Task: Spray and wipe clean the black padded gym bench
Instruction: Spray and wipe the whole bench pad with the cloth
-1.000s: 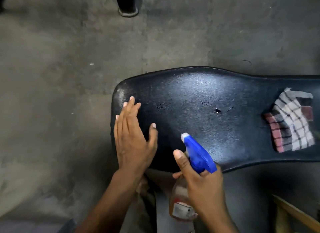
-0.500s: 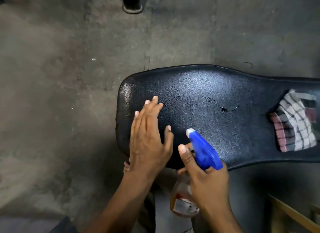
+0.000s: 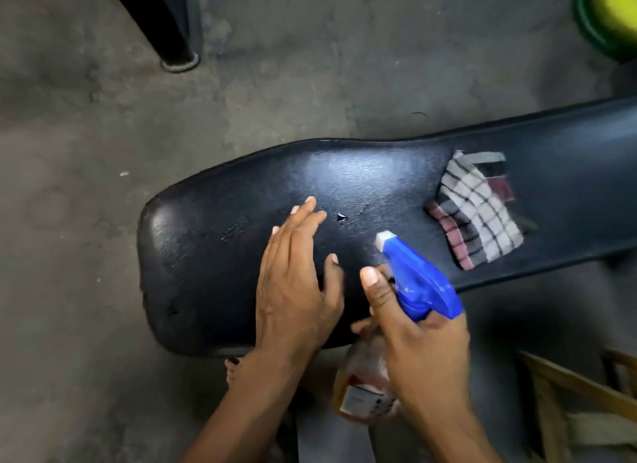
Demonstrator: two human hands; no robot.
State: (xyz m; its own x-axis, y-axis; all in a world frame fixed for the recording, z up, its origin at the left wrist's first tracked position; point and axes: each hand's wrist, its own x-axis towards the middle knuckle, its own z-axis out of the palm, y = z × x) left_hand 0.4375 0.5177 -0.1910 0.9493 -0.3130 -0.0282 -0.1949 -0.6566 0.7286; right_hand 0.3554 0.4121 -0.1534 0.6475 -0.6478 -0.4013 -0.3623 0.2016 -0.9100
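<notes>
The black padded bench (image 3: 213, 262) runs from the lower left to the right edge, with a small tear near its middle. My left hand (image 3: 296, 280) lies flat on the pad, fingers spread, holding nothing. My right hand (image 3: 420, 352) grips a spray bottle (image 3: 417, 280) with a blue trigger head and amber liquid; its white nozzle points over the pad. A checked white, grey and maroon cloth (image 3: 479, 211) lies crumpled on the bench to the right of the nozzle, apart from both hands.
Bare concrete floor (image 3: 86, 152) surrounds the bench. A black leg with a round foot (image 3: 179, 59) stands at the upper left. A green and yellow round object (image 3: 610, 17) sits at the top right corner. A wooden frame (image 3: 579, 404) is at the lower right.
My left hand has slid to the right along the pad, toward the tear. The view has shifted, so the bench now looks tilted. The right hand still holds the bottle.
</notes>
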